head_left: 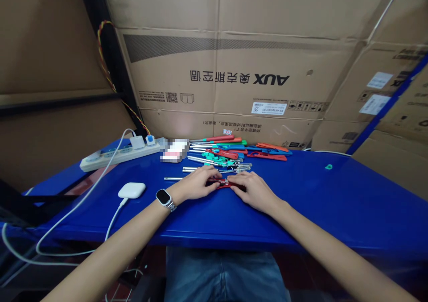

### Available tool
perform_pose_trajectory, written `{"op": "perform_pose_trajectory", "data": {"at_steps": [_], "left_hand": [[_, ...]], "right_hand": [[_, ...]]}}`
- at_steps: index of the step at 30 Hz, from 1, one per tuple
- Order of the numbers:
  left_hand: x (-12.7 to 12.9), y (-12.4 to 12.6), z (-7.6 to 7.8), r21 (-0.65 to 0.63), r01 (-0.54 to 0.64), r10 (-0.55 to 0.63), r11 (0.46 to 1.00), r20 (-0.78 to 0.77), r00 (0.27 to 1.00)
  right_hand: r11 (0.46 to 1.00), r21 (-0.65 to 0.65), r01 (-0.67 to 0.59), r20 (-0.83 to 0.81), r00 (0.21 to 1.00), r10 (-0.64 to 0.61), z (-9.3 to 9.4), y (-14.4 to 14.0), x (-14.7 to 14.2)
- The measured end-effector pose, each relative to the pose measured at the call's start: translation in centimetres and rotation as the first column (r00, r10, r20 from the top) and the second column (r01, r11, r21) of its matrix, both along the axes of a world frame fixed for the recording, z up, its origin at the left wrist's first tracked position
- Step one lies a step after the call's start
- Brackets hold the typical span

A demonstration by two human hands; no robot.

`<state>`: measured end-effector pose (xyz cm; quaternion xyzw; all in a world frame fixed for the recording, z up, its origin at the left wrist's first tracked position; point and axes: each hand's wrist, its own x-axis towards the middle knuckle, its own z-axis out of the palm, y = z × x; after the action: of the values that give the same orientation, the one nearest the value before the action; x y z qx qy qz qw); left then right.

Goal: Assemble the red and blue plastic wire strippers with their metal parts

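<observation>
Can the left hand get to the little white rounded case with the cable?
Probably yes. The left hand rests on a red plastic tool, and only bare blue table lies between it and the small white rounded case to its left.

We see a small red tool lying flat on the blue table, mostly hidden, held between our hands.
</observation>
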<state>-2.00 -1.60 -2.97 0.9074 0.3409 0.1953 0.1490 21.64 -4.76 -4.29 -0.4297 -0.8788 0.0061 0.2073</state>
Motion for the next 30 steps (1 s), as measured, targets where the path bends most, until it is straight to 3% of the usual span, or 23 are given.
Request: {"op": "perform_pose_trajectory", "data": {"at_steps": [5,9,17,20,23,30], "left_hand": [[-1.6,0.4,0.8,-0.084,-0.066,0.066,0.994,-0.007,0.998],[-2.1,1.1,1.2,-0.138,-0.03,0.029,0.99,-0.008,1.0],[-1.3,1.3,0.8,-0.017,-0.024,0.023,1.0,-0.046,0.999],[-1.4,1.2,0.8,0.018,-0.022,0.024,1.0,-0.075,0.997],[-1.4,1.1,0.7,0.064,-0.029,0.037,0.998,-0.115,0.993],[-1.0,0.6,0.7,0.132,-0.023,0.047,0.991,-0.178,0.983]], "right_hand": [[0.999,-0.044,0.02,-0.031,0.999,-0.022,0.2,0.0,-0.1],[0.995,-0.089,0.044,-0.047,0.998,-0.048,0.4,0.0,0.0],[0.997,-0.051,0.064,-0.036,0.997,-0.066,2.0,0.4,-1.1],[0.998,-0.039,0.041,0.043,0.998,-0.039,3.3,1.4,-2.7],[0.991,-0.115,0.066,0.152,0.987,-0.049,4.1,2.7,-4.0],[0.989,-0.13,0.064,0.228,0.973,-0.033,3.9,3.5,-4.0]]}}
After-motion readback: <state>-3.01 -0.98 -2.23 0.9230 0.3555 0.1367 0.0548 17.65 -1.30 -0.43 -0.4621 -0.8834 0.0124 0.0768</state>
